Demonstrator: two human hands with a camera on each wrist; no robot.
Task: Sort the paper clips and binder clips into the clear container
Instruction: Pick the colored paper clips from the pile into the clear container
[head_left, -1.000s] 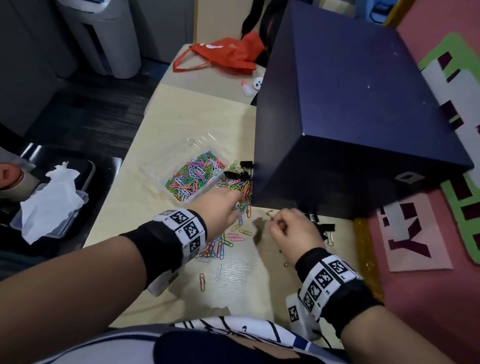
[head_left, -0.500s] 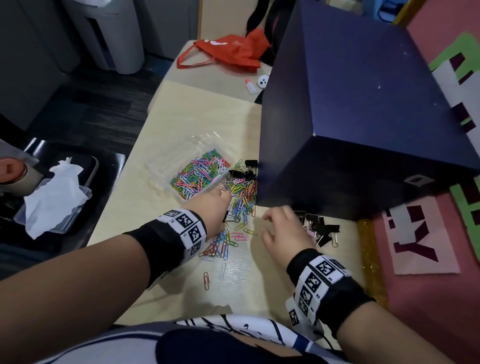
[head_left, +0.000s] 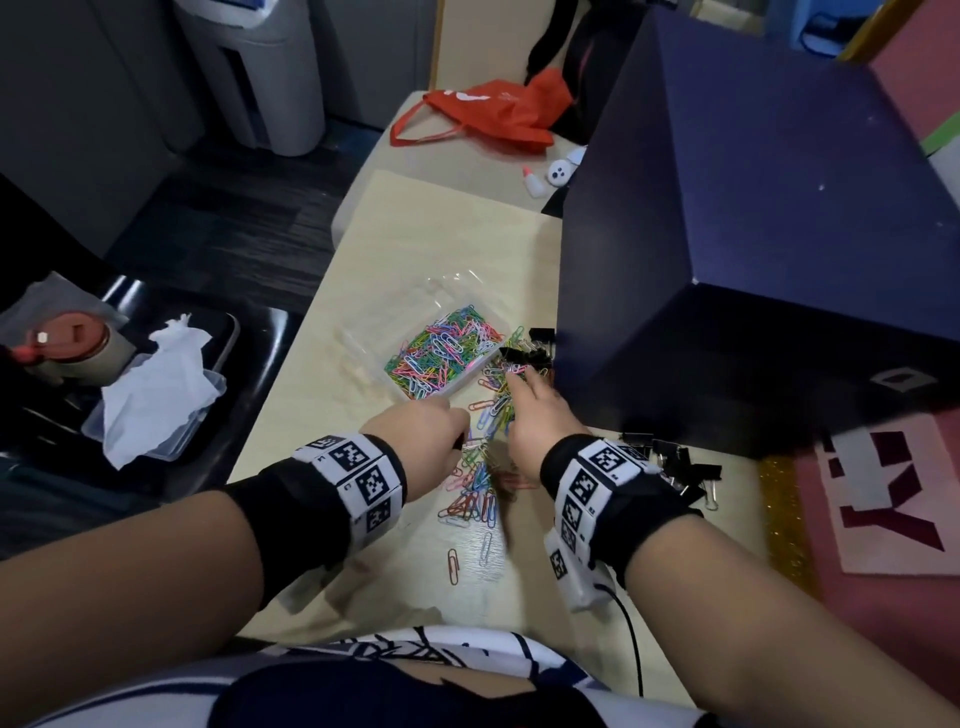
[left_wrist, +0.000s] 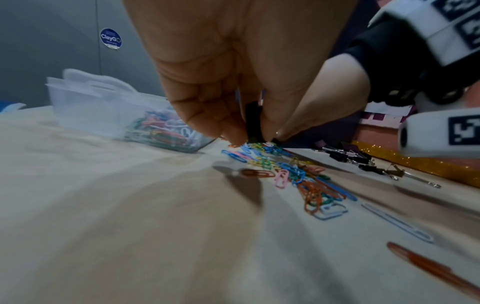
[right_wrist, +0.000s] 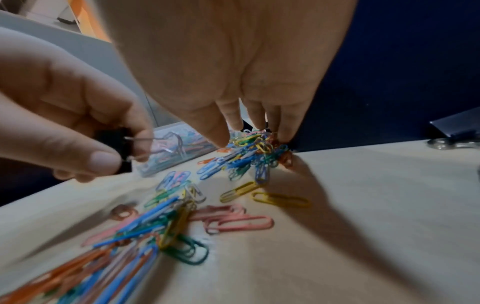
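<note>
A clear container (head_left: 374, 322) (left_wrist: 91, 102) holding several coloured paper clips sits mid-table. Loose paper clips (head_left: 478, 467) (right_wrist: 249, 158) lie in a strip from the container toward me. My left hand (head_left: 426, 431) (left_wrist: 233, 72) hovers just above this strip, pinching a black binder clip (left_wrist: 253, 123) (right_wrist: 111, 142) between thumb and fingers. My right hand (head_left: 535, 415) (right_wrist: 233, 72) reaches into the far end of the pile beside the dark blue box, its straight fingertips (right_wrist: 223, 139) touching the clips. More black binder clips lie at the box's edge (head_left: 524, 356) and in a heap to the right (head_left: 670, 462) (left_wrist: 350, 156).
A big dark blue box (head_left: 753, 260) fills the table's right side, close against the clips. A pink mat with a gold glitter strip (head_left: 779, 519) lies right of it. A red bag (head_left: 493, 114) and a small white bottle (head_left: 535, 182) sit at the far end. Tissue in a tray (head_left: 150, 400) is off to the left.
My right hand has left the binder clip heap and moved left and forward onto the paper clip pile by the box. My left hand has drawn back slightly toward me.
</note>
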